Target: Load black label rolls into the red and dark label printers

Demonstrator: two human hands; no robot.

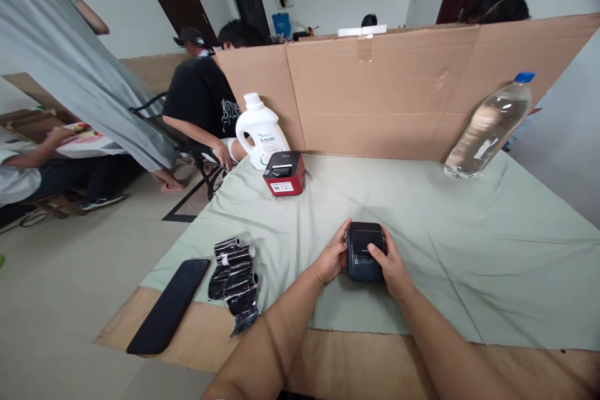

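Between my two hands is a small dark label printer [364,269], held near the middle of the cloth-covered table. My left hand [333,254] grips its left side, fingers curled against the edge. On the opposite side, my right hand [392,262] wraps round it, with the thumb lying on the lid. To the left lie several black rolls [238,275] in shiny plastic wrapping. Beside them is a long black case [171,306]. Farther back sits a red and black printer [285,174] with a white label on its front.
A white jug [262,134] stands behind the red printer. At the back right, a large clear bottle [490,128] with a blue cap leans on the cardboard screen [375,94]. Seated and standing people are beyond the table's left side.
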